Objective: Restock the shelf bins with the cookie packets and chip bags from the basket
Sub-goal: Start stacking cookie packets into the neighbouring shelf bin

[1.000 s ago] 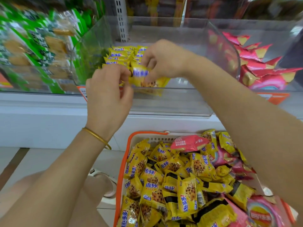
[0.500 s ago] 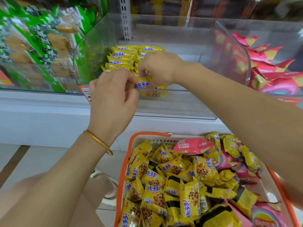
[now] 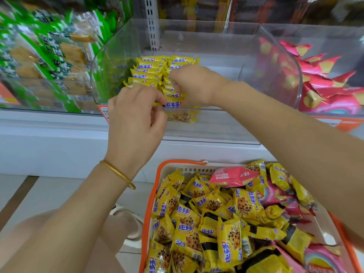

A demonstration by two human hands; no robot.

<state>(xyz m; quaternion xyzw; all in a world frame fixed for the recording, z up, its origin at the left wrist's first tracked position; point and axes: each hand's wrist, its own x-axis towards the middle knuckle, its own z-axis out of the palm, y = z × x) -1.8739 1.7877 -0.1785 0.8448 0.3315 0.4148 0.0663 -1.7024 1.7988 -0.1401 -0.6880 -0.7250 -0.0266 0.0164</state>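
A clear middle shelf bin [image 3: 226, 123] holds rows of upright yellow cookie packets [image 3: 149, 70]. Both hands are at the front of those rows. My left hand [image 3: 136, 117], with a gold bangle on the wrist, pinches the front yellow cookie packet [image 3: 172, 105] at its left side. My right hand [image 3: 195, 85] is curled over the packets of the right row and grips the same front packet from above. Below, an orange-rimmed basket [image 3: 155, 186] is piled with yellow cookie packets [image 3: 206, 213] and pink chip bags [image 3: 232, 175].
A bin of green snack packs [image 3: 49, 56] stands to the left, and a clear bin of pink-red chip bags [image 3: 325, 85] to the right. The white shelf front [image 3: 59, 146] runs below the bins. My knee and a white sandal [image 3: 128, 219] are left of the basket.
Both hands have lowered a yellow cookie packet down to the front of the rows in the middle bin. The left hand closed in on its left side.
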